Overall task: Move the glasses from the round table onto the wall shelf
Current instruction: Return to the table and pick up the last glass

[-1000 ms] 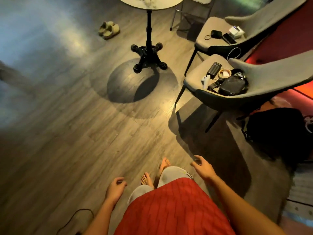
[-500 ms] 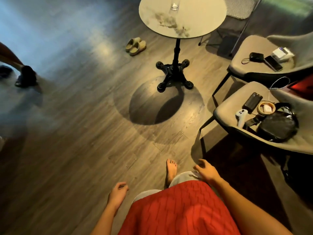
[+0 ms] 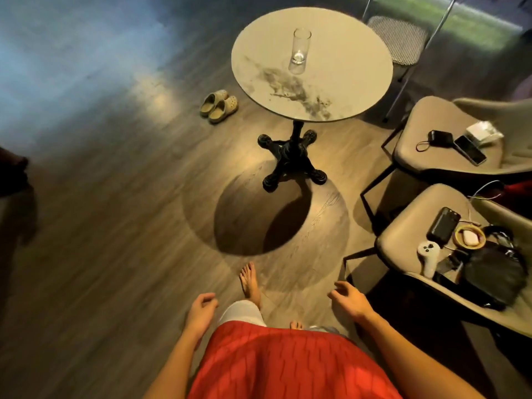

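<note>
The glass stands upright on the round surface, on its far half, just beyond a dark smear in the top. It is tall and clear, and nothing touches it. The surface sits on a black pedestal with four feet, which throws a round shadow on the wooden floor.

Your hands are well apart from the glass, low in view and nearer to you than the pedestal. Your left hand hangs beside your red top, fingers loosely curled, holding nothing. Your right hand is out to the other side, fingers relaxed and a little spread, also holding nothing. The glass lies ahead of both, roughly between their lines and far beyond them. Your bare foot is planted at the near edge of the shadow.

On the floor left of the surface lies a pair of clogs. Behind the surface is a wire chair. To your right stand two padded chairs: the far chair carries a black pouch, a phone and a white box; the near chair, just beside your right hand, carries a dark slab, a white controller and a black bag.
</note>
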